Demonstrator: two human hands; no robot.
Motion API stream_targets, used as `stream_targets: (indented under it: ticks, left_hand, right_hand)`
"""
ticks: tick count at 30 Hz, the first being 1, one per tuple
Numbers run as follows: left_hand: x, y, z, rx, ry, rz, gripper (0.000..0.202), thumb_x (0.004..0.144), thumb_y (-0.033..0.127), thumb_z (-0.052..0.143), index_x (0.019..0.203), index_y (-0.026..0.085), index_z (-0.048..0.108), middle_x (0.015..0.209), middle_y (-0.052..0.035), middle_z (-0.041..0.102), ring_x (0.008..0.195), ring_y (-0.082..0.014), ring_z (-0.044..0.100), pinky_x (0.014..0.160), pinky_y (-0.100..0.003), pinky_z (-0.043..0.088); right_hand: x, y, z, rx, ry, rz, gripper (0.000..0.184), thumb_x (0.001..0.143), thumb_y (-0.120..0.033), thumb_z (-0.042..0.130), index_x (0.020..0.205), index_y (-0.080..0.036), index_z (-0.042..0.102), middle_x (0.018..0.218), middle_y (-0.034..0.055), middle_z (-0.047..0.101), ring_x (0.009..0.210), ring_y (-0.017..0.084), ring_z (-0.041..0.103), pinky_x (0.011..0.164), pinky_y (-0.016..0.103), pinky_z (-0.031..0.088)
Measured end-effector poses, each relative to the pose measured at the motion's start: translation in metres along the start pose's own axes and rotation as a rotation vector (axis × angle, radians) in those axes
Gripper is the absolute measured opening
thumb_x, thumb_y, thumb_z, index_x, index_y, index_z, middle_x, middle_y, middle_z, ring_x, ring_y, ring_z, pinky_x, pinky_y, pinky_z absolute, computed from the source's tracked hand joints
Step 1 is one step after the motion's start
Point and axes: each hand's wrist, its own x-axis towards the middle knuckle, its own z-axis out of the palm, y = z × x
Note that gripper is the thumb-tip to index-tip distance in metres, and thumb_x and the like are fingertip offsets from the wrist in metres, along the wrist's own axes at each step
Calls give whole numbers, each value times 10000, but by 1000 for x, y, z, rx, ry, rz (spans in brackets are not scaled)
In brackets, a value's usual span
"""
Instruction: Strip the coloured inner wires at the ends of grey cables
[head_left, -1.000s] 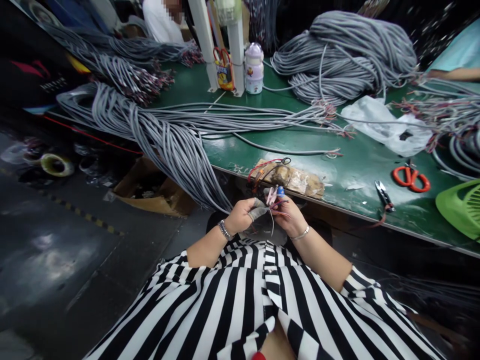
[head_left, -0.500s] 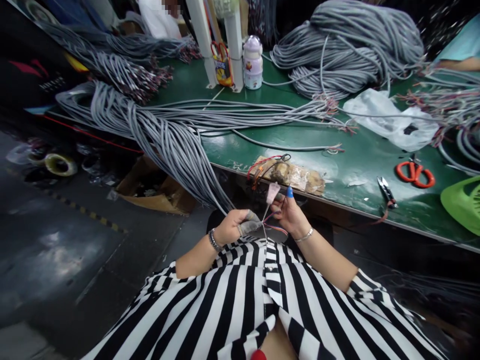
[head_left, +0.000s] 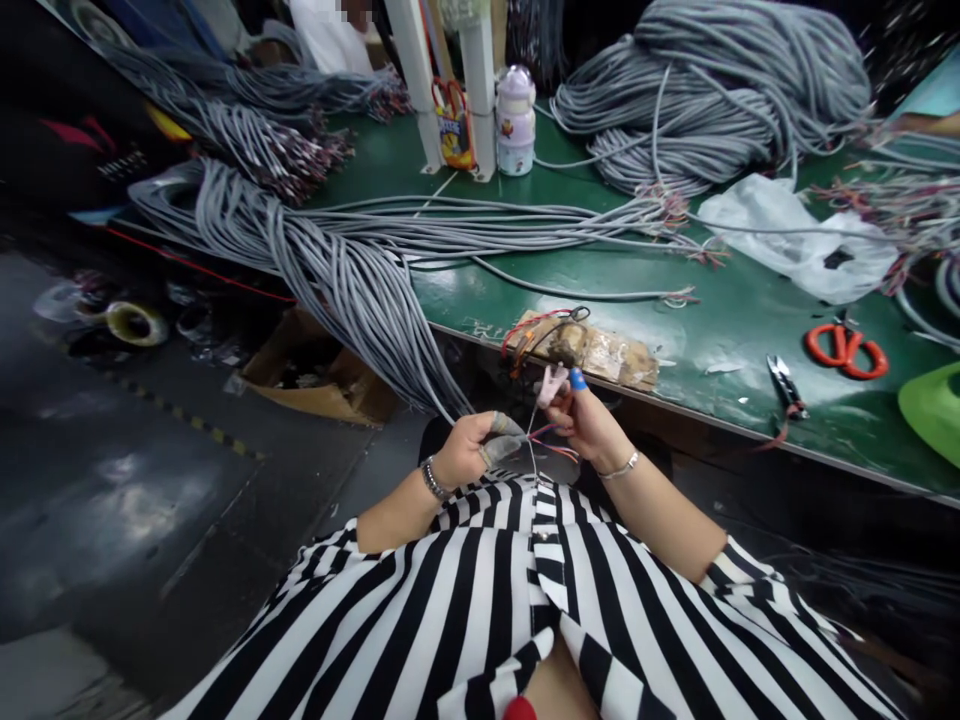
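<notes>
My left hand [head_left: 472,450] is closed on the end of a grey cable [head_left: 495,447], its fingertips wrapped in grey tape. Thin coloured wires [head_left: 551,448] fan out from that cable end toward my right hand [head_left: 589,425]. My right hand pinches one of these wires between thumb and a forefinger capped in blue, with pink tape on the fingers just above. Both hands hover below the near edge of the green table [head_left: 720,330], above my striped lap.
A thick bundle of grey cables [head_left: 337,270] drapes off the table's left edge. On the table lie a taped wooden block [head_left: 592,350], snips [head_left: 785,385], red scissors [head_left: 846,350], a plastic bag [head_left: 795,245], a cable coil [head_left: 712,90], a bottle [head_left: 515,120]. A cardboard box [head_left: 315,375] sits on the floor.
My hands have drawn apart: the right one rose toward the table edge, pulling a thin wire out from the cable end held in the left.
</notes>
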Motion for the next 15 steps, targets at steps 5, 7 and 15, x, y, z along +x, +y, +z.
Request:
stream_targets:
  ticks: [5, 7, 15]
  left_hand:
    - [14, -6, 4, -67, 48, -81, 366, 848, 483, 657, 831, 120, 696, 708, -52, 687, 616, -124, 616, 592, -224, 511]
    - [18, -9, 5, -74, 58, -93, 371, 846, 489, 656, 843, 120, 696, 725, -53, 689, 628, -122, 611, 599, -224, 504]
    - [32, -16, 12, -109, 63, -104, 406, 825, 530, 661, 823, 124, 678, 737, -43, 676, 646, -119, 581, 633, -232, 488]
  right_hand:
    - [-1, 1, 7, -90, 103, -74, 506, 720, -648, 712, 699, -166, 559, 531, -65, 390, 411, 30, 188, 365, 193, 108]
    - [1, 4, 7, -93, 107, -77, 552, 752, -712, 635, 698, -167, 569, 479, -71, 355, 394, 42, 207, 357, 201, 137]
    - [13, 5, 11, 114, 105, -13, 466, 777, -613, 688, 731, -156, 607, 565, -18, 541, 396, 24, 238, 322, 169, 143]
